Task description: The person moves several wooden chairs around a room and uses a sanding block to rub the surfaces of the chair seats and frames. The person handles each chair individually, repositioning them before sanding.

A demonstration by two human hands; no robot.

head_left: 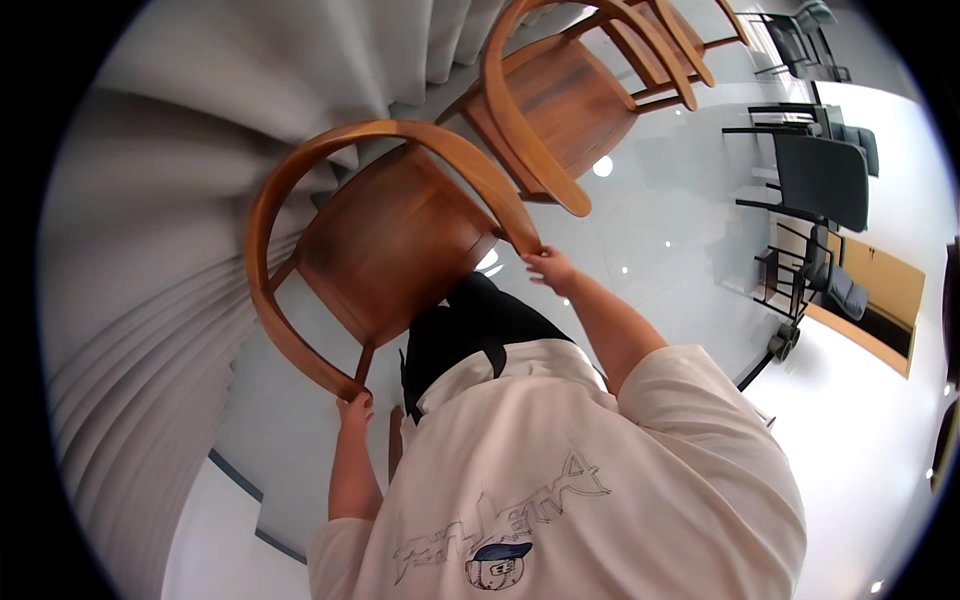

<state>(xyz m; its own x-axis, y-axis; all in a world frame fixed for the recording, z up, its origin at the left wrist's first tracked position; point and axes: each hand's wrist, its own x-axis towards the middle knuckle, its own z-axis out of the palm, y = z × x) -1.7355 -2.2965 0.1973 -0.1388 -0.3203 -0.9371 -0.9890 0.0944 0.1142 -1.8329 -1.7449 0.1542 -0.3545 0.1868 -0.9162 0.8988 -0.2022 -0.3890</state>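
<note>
A brown wooden chair (395, 240) with one curved rail forming its back and arms stands in front of me. My left hand (355, 408) is closed round the near left end of that rail. At the rail's other end, my right hand (552, 270) grips the tip of the right arm, some of its fingers showing below the wood. The seat is bare and lies between my two hands. My legs in black trousers (470, 320) are close to the seat's near edge.
Just beyond stands a second matching wooden chair (560, 100), with another wooden chair (650, 40) behind it. Grey curtains (160, 250) hang along the left. Dark chairs (820, 180) and a wooden cabinet (880, 285) are on the right, across the shiny pale floor (640, 220).
</note>
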